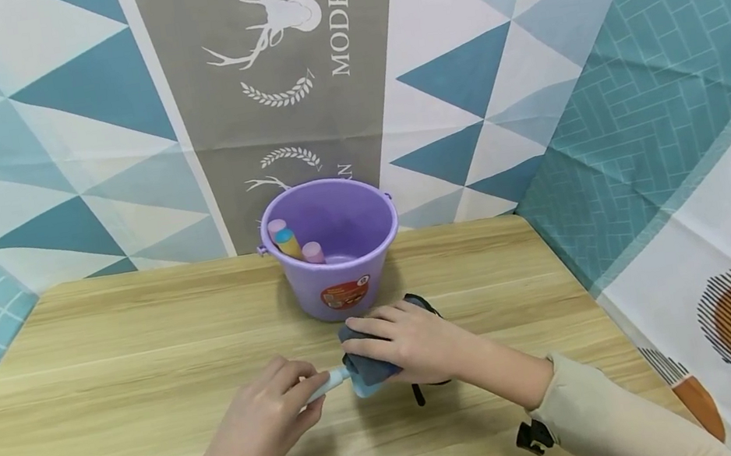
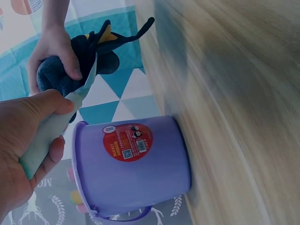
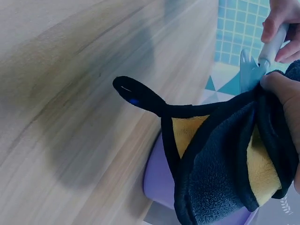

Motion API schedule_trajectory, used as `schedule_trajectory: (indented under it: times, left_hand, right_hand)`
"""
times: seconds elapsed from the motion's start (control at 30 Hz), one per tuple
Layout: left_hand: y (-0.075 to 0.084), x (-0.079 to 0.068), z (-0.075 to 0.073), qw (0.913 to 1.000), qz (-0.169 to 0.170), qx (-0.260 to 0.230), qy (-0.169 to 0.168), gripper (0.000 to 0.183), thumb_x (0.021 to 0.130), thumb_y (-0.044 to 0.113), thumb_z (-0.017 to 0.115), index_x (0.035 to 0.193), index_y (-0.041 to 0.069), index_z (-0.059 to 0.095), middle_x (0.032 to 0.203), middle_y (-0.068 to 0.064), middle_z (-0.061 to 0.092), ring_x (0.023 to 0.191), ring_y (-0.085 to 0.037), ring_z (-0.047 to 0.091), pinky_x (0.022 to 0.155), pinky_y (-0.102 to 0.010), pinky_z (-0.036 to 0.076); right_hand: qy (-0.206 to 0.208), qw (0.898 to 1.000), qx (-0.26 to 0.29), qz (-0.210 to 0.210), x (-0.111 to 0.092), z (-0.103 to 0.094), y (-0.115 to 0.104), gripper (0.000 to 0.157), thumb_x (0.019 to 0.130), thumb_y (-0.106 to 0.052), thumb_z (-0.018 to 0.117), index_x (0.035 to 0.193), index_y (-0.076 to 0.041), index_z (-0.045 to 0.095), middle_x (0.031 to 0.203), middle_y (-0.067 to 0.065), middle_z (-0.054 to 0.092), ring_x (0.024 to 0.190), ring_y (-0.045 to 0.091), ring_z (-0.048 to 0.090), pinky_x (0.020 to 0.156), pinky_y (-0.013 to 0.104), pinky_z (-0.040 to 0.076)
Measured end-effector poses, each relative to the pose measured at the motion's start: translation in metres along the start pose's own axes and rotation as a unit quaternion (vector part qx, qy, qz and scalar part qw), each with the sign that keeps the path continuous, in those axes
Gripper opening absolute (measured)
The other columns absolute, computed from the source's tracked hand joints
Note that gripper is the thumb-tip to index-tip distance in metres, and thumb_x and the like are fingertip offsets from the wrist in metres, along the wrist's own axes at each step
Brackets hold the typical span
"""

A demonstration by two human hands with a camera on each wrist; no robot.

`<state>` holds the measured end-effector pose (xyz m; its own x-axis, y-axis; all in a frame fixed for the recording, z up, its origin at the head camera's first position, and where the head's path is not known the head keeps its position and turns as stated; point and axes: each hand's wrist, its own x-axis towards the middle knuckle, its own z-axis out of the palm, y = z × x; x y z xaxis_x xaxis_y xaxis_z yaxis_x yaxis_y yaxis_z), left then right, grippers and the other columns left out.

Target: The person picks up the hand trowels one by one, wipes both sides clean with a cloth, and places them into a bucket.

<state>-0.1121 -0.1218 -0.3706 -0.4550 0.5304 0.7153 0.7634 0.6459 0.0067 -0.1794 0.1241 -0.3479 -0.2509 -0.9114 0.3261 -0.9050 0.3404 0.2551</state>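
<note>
My left hand (image 1: 273, 415) grips the thick handle of a pale blue hand tool (image 3: 274, 46), held above the table. Its flat, notched head reaches toward the right; its exact kind is unclear. In my right hand (image 1: 420, 338) is a bunched dark grey cleaning cloth (image 1: 368, 369), pressed around part of the tool's head and hiding some of it. The right wrist view shows the cloth's yellow inner side, black trim and a hanging loop (image 3: 136, 96). Just behind both hands, a purple bucket (image 2: 131, 180) stands upright.
Inside the bucket, against its left wall, lean pink-capped items and a yellow-orange one with a blue cap (image 1: 286, 241). The wood-grain table (image 1: 146, 371) lies beneath. Patterned cloth (image 1: 457, 80) hangs behind and at both sides.
</note>
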Motion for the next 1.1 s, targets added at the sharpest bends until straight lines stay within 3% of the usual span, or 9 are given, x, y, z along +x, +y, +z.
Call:
schedule_trajectory:
  times: [0.3, 0.67, 0.83, 1.0, 1.1]
  left_hand:
    - [0.0, -0.001, -0.002, 0.9999, -0.001, -0.016, 0.004, 0.049, 0.099, 0.033, 0.03, 0.089, 0.01, 0.072, 0.085, 0.003, 0.064, 0.074, -0.01, 0.056, 0.057, -0.017, 0.047]
    - [-0.008, -0.007, -0.008, 0.9988, -0.001, -0.014, 0.046, 0.044, 0.098, 0.032, 0.036, 0.087, 0.011, 0.072, 0.085, 0.004, 0.063, 0.073, -0.012, 0.057, 0.055, -0.017, 0.047]
    - [-0.008, -0.007, -0.013, 0.9993, -0.029, -0.004, 0.025, 0.049, 0.098, 0.036, 0.033, 0.086, 0.011, 0.073, 0.083, 0.004, 0.064, 0.071, -0.01, 0.057, 0.056, -0.018, 0.047]
    - [-0.007, -0.003, -0.015, 0.9986, -0.053, 0.01, 0.002, 0.054, 0.097, 0.04, 0.029, 0.087, 0.011, 0.073, 0.083, 0.004, 0.063, 0.072, -0.01, 0.057, 0.057, -0.02, 0.049]
    - [-0.007, 0.0, -0.014, 0.9981, -0.059, 0.013, -0.01, 0.045, 0.096, 0.038, 0.038, 0.089, 0.011, 0.073, 0.084, 0.004, 0.065, 0.074, -0.011, 0.058, 0.06, -0.023, 0.051]
  right_hand:
    - [0.012, 1.0, -0.009, 0.002, -0.006, -0.002, 0.002, 0.065, 0.066, -0.04, 0.083, 0.122, -0.019, 0.059, 0.124, 0.003, 0.06, 0.103, 0.019, 0.06, 0.083, 0.032, 0.052]
    - [-0.012, 0.999, 0.0, 0.031, -0.023, -0.013, 0.007, 0.057, 0.069, -0.033, 0.082, 0.119, -0.017, 0.06, 0.123, 0.004, 0.06, 0.105, 0.021, 0.059, 0.082, 0.033, 0.053]
    - [-0.002, 0.999, 0.006, 0.032, -0.026, -0.016, 0.008, 0.056, 0.069, -0.03, 0.083, 0.118, -0.017, 0.06, 0.123, 0.004, 0.06, 0.102, 0.02, 0.059, 0.082, 0.033, 0.053]
    - [0.029, 1.0, -0.004, 0.008, -0.02, -0.02, 0.003, 0.059, 0.066, -0.034, 0.084, 0.118, -0.017, 0.061, 0.121, 0.004, 0.062, 0.099, 0.02, 0.06, 0.078, 0.032, 0.053]
    - [0.048, 0.999, -0.011, -0.012, -0.015, -0.021, -0.002, 0.064, 0.062, -0.04, 0.085, 0.117, -0.018, 0.061, 0.12, 0.004, 0.063, 0.096, 0.02, 0.06, 0.076, 0.031, 0.053]
